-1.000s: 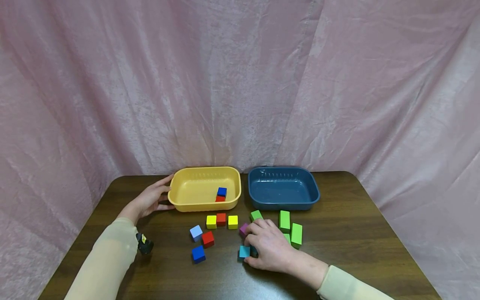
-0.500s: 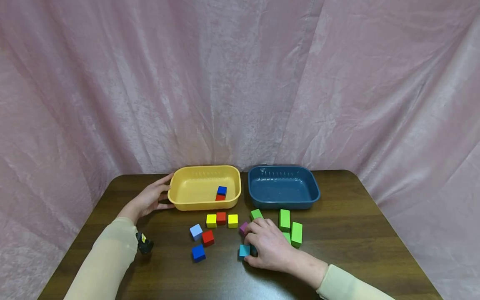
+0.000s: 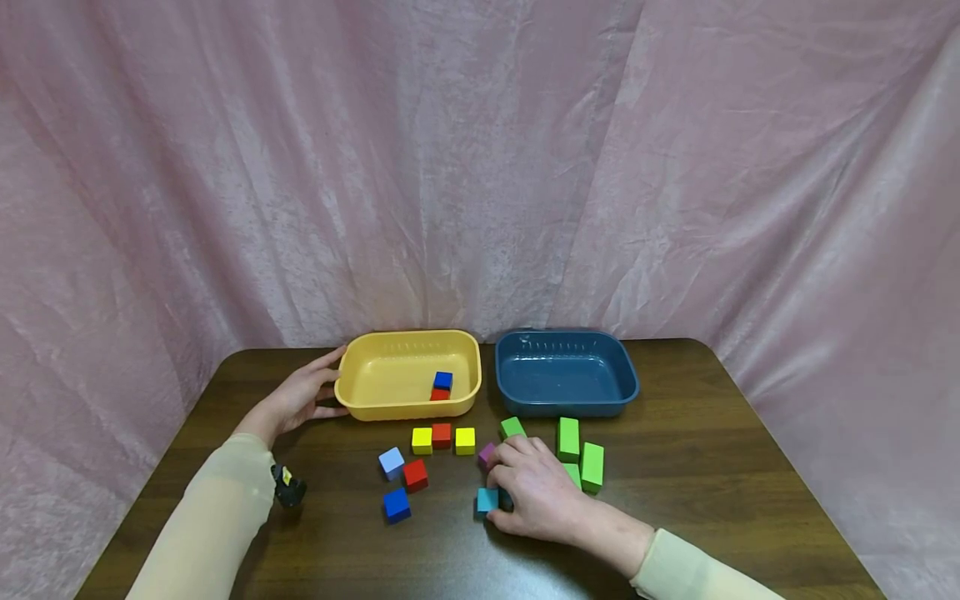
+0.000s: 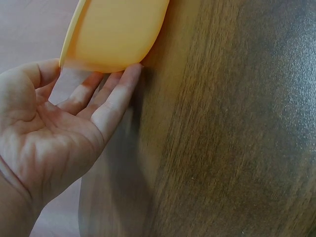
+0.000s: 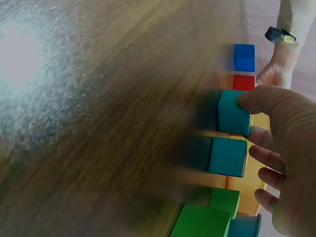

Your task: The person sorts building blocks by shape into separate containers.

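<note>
In the head view my left hand point(image 3: 296, 400) rests its spread fingers against the left end of the yellow tray point(image 3: 408, 411); the left wrist view shows the thumb at the rim point(image 4: 63, 42) and fairly straight fingers at the wall. My right hand point(image 3: 540, 492) pinches a teal cube point(image 3: 487, 500) between thumb and index finger, low over the table. The right wrist view shows this cube point(image 5: 234, 112) and a second teal cube point(image 5: 228, 156) beside it. A purple cube point(image 3: 487, 454) and a green block point(image 3: 513, 427) lie by the right fingers.
Inside the yellow tray are a blue cube point(image 3: 442, 381) and a red one. A dark blue tray point(image 3: 566, 409) stands to its right. Yellow, red and blue cubes lie left of my right hand; several green blocks point(image 3: 592, 467) lie right of it. Behind hangs a pink curtain point(image 3: 480, 167).
</note>
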{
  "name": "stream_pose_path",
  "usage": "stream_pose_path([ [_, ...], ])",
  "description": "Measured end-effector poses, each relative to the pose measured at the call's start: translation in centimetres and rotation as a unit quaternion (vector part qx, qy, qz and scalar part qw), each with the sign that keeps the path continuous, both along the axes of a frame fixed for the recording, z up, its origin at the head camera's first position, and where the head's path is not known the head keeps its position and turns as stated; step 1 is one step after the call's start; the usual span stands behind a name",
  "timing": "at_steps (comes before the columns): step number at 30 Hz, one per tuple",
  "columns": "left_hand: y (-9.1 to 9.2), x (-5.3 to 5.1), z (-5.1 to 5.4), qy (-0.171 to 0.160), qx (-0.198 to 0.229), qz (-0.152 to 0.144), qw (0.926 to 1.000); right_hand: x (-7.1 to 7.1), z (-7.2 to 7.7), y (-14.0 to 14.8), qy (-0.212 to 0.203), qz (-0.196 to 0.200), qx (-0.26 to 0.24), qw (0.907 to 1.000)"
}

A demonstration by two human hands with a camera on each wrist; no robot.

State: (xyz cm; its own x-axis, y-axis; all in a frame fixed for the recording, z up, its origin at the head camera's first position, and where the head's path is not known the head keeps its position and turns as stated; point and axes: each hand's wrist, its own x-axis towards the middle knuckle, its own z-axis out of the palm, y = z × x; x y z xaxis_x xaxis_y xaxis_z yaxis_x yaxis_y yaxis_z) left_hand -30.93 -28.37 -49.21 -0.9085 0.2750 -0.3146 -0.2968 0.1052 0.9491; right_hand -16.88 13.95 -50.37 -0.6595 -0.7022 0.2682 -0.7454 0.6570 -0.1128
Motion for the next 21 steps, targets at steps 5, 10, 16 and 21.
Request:
stream_pose_path([
  [5,0.0,0.0,0.0,0.002,0.001,-0.001,1.0,-0.3,0.7,0.0,-0.021,-0.007,-0.022,0.9995],
  [10,0.1,0.1,-0.1,0.003,0.0,-0.002,1.0,-0.8,2.0,0.1,-0.016,-0.009,-0.052,0.9985],
  [16,0.2,0.2,-0.1,0.006,-0.001,-0.002,1.0,-1.4,4.0,0.5,0.008,-0.024,-0.082,0.9963],
  [21,0.2,0.3,-0.1,0.012,-0.005,-0.004,0.9999,-1.9,5.5,0.7,0.026,-0.041,-0.091,0.9946],
])
